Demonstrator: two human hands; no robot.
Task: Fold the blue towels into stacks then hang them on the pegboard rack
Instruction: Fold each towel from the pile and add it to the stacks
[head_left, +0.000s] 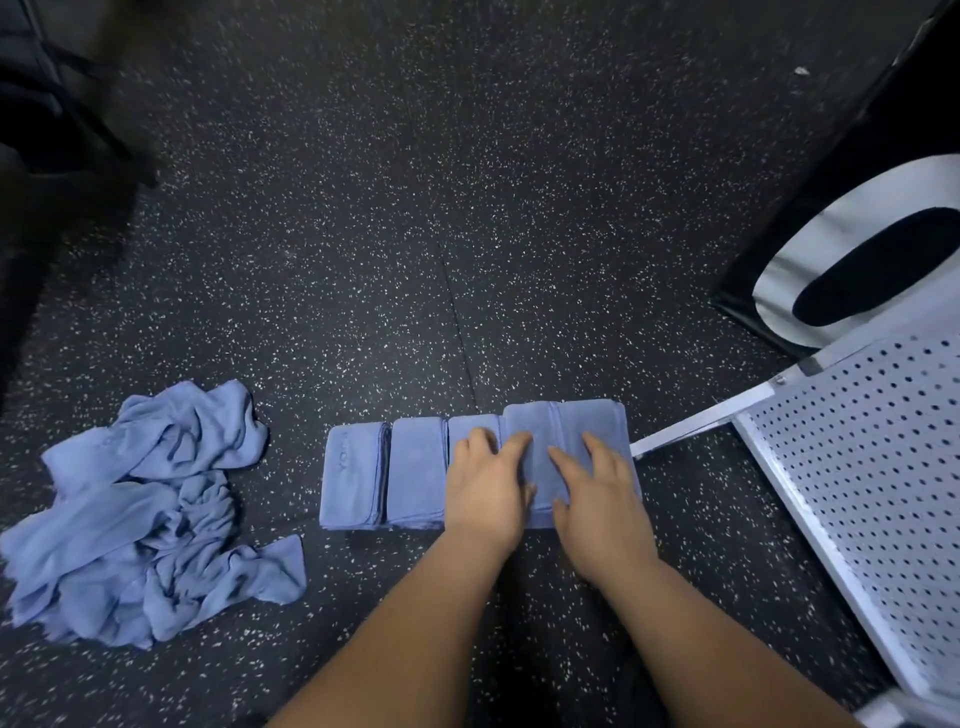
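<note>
Several folded blue towels lie side by side in a row (415, 467) on the dark speckled floor. The rightmost folded towel (592, 421) sits a little higher than the rest. My left hand (485, 488) rests flat on the row's middle, fingers spread. My right hand (597, 493) presses flat on the rightmost towels, fingers apart. Neither hand grips anything. A heap of unfolded blue towels (150, 514) lies crumpled at the left. The white pegboard rack (852, 467) lies tilted at the right, its leg almost touching the row.
A black and white bag (841, 249) stands at the right behind the rack. Dark equipment (47, 130) fills the far left corner. A seam (457, 312) runs across the rubber floor toward the towels.
</note>
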